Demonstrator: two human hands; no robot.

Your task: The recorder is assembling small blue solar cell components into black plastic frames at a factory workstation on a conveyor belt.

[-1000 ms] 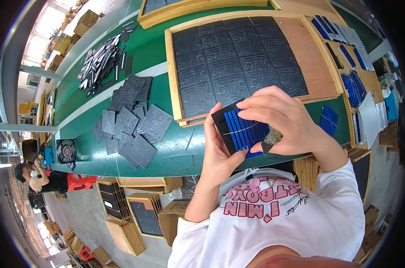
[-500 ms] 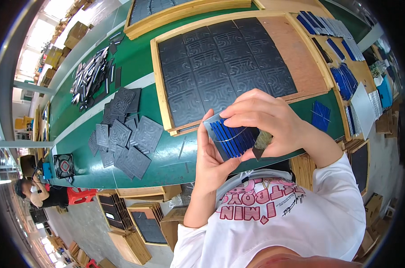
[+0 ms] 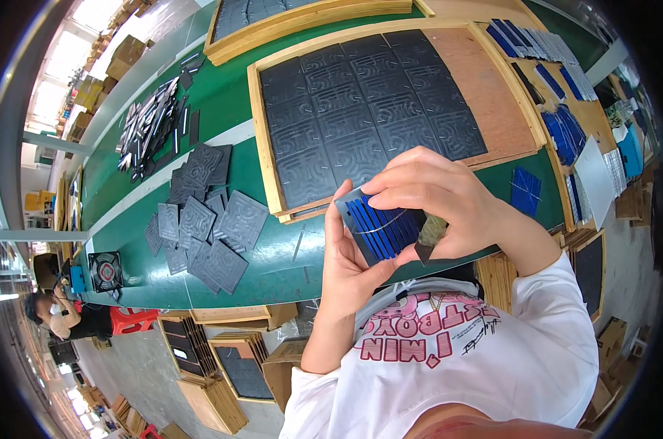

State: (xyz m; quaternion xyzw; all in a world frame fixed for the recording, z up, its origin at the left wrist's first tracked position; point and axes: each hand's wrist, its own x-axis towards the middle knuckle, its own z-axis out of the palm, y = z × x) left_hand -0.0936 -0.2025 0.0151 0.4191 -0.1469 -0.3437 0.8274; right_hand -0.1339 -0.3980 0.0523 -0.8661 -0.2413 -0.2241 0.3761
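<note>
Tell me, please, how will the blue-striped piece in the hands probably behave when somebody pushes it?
The blue-striped piece is probably light, since it looks small against the left hand and right hand holding it. It seems rather stiff: its left edge looks straight, without sagging. Being flat with a square corner, it would likely slide rather than roll.

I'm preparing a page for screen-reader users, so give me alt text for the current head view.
A person's left hand and right hand hold a blue-striped panel at a green table. Beyond them, a wooden frame is partly filled with black patterned tiles; loose tiles lie piled to the left.
</note>
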